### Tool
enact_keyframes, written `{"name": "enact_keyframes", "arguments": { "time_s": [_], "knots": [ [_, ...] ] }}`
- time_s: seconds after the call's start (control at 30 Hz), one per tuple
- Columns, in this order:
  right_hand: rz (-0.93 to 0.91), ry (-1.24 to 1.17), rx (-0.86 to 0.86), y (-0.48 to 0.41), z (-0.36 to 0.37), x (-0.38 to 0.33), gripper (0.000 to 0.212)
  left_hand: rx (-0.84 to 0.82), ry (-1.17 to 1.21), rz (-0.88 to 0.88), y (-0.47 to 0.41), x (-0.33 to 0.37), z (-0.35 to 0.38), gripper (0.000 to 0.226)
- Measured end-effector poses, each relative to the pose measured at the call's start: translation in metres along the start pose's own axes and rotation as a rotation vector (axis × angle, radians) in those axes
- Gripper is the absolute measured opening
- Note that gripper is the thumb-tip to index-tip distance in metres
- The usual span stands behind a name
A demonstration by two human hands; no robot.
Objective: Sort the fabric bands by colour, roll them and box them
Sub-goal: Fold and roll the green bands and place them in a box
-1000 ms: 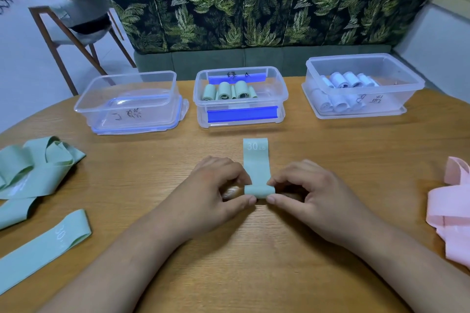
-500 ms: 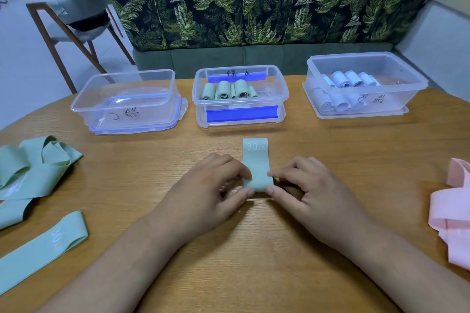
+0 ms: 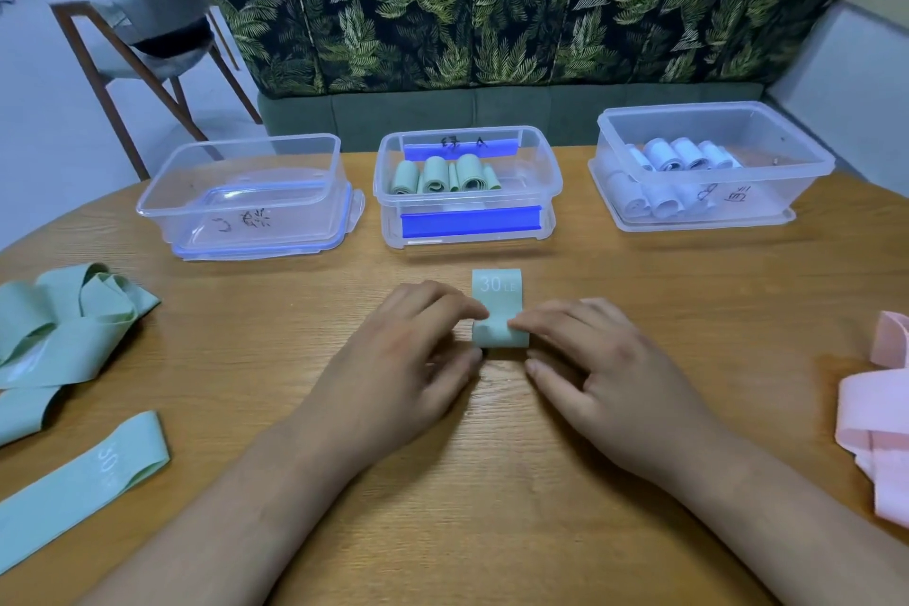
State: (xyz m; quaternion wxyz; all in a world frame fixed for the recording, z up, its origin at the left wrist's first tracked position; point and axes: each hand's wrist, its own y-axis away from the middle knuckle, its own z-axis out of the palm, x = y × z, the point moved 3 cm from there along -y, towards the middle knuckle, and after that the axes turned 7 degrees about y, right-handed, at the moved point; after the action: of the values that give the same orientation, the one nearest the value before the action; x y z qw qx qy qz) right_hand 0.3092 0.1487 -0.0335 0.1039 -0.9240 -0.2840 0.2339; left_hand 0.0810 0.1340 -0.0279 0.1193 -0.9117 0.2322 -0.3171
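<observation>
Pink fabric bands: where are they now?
In the head view, the pink fabric bands lie heaped at the right edge of the wooden table, beyond the right hand.

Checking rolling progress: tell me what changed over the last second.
The rolled end of the green band has moved away from the person, toward its "30" print, leaving a shorter flat tail. The left hand and right hand advanced with it, still pinching the roll. The three boxes, the loose green bands at left and the pink bands at right stayed put.
</observation>
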Motion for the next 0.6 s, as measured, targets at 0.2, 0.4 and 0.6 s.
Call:
{"name": "enact_keyframes", "arguments": {
  "time_s": [0.2,0.4,0.6],
  "knots": [
    [0.032,0.021,-0.013,-0.002,0.004,0.001,0.041,-0.021,-0.040,-0.002,-0.003,-0.003,0.006,0.026],
    [-0.013,0.002,0.070,-0.001,0.001,-0.004,0.025,-0.017,-0.079,-0.014,-0.009,-0.009,0.010,0.035],
    [-0.004,0.089,0.002,-0.008,0.005,-0.001,0.034,0.041,-0.124,-0.032,-0.015,-0.006,0.012,0.042]
  ]
}}
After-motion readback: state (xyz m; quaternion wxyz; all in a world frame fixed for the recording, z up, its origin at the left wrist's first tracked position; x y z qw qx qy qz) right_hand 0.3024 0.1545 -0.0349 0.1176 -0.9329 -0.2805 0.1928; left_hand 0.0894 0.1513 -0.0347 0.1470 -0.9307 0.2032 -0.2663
